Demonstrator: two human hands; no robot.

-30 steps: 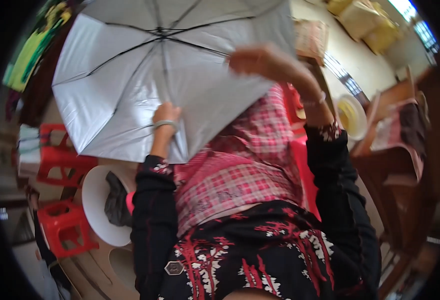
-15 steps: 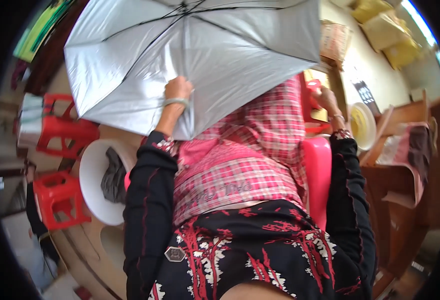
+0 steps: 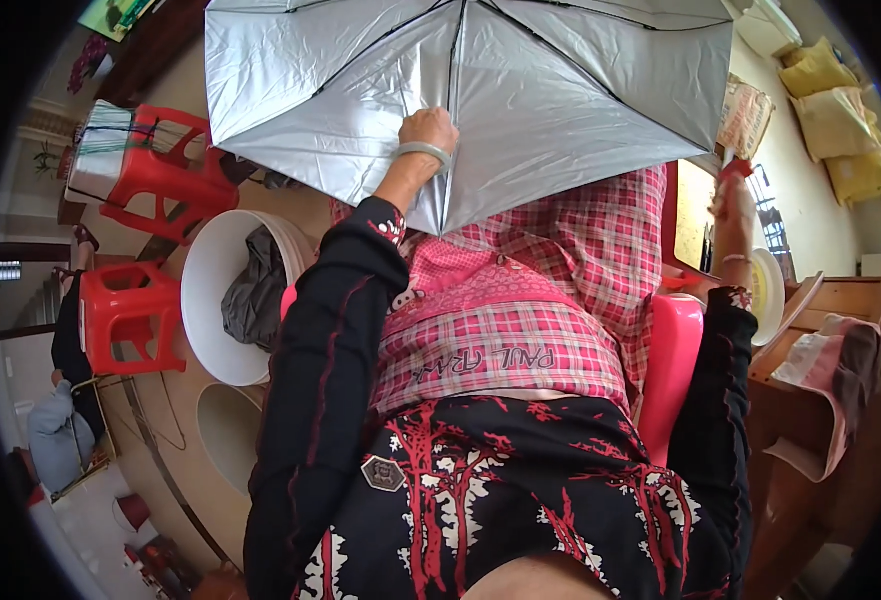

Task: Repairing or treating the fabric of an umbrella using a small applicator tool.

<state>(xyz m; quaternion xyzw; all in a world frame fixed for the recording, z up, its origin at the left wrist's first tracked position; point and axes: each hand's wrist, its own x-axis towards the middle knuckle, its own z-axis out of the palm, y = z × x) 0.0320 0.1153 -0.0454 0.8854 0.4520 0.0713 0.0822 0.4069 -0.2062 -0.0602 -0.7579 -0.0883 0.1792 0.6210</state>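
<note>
A silver-lined umbrella canopy (image 3: 550,140) with thin black ribs lies spread across my knees, its inner side facing me. My left hand (image 3: 428,135) is closed against it near a rib, left of the middle; whatever cloth or rib part the fingers pinch is hidden. Out to the right, my right hand (image 3: 734,215) is closed on a small red object (image 3: 736,170), with a pale bit at its top. Its exact kind is too small to tell. A shallow red-edged box (image 3: 692,215) with a pale inside sits just left of that hand.
A white tub (image 3: 205,300) with dark cloth in it and red stools (image 3: 130,315) stand to my left. At right are a pale yellow bucket (image 3: 766,290) and a wooden chair (image 3: 810,310). Yellow sacks (image 3: 835,120) lie far right. A seated person (image 3: 60,430) is at far left.
The view has shifted, so most things appear farther right. My right hand has moved outward from over the box, bringing the red object upright. My left hand stays closed at the canopy.
</note>
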